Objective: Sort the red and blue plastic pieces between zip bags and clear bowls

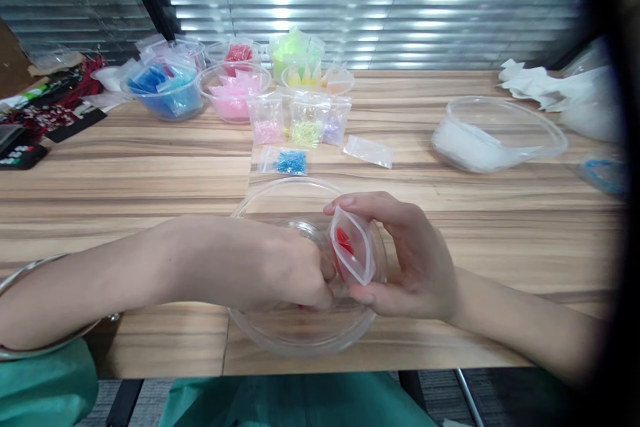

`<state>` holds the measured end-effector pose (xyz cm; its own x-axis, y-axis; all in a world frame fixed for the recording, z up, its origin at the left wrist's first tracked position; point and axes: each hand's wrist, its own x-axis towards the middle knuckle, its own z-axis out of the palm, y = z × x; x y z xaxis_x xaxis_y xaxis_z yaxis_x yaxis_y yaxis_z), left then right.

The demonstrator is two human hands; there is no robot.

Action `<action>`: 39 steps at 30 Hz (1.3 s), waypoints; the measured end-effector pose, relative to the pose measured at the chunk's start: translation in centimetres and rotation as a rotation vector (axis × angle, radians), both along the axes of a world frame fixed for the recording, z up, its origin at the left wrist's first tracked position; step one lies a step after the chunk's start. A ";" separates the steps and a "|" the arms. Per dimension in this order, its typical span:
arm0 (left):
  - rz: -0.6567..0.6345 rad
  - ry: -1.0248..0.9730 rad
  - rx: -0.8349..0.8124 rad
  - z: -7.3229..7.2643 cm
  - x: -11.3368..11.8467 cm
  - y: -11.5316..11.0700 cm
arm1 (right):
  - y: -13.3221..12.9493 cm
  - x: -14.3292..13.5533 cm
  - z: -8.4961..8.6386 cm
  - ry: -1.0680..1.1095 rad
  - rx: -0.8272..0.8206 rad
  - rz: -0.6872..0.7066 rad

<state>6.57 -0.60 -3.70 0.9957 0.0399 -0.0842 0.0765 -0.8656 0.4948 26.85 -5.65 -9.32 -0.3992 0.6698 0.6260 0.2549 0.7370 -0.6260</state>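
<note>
Held open between the thumb and fingers of my right hand (415, 260) is a small clear zip bag (364, 250), its mouth gaping toward me. Small red pieces (344, 240) lie inside it. My left hand (295, 267) is closed, fingers curled down beside the bag; what they pinch, if anything, is hidden. Both hands are over a large round clear plastic bowl (305, 347). Under my left hand a small clear round container (305, 228) shows in part, and a bit of red peeks out below the fingers.
Beyond the bowl lie a bag of blue pieces (291, 162) and a flat clear bag (369, 151). Upright bags (307, 133) stand behind, before several tubs of coloured bags (167, 97). At right is a clear tub with white bags (470, 147); at left, cords (60, 103).
</note>
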 end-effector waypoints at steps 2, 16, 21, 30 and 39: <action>-0.081 0.045 0.071 0.1 0.0 0.0 | 0.0 0.0 0.1 -0.019 0.021 -0.008; -0.166 0.041 0.264 -0.3 0.4 -0.2 | 0.4 -0.1 -0.1 -0.007 0.079 0.017; -0.154 -0.002 0.256 -0.3 0.5 -0.3 | 0.4 -0.3 -0.1 0.006 0.087 0.016; -0.142 0.027 0.262 -0.2 0.6 -0.3 | 0.4 -0.2 0.0 -0.006 0.087 0.016; -0.158 0.043 0.306 -0.2 0.4 -0.3 | 0.4 -0.3 -0.1 -0.003 0.099 0.003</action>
<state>6.95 -0.87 -3.92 0.9873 -0.0843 -0.1345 -0.0548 -0.9762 0.2097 26.57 -5.30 -9.40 -0.4034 0.6035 0.6878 0.2540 0.7960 -0.5494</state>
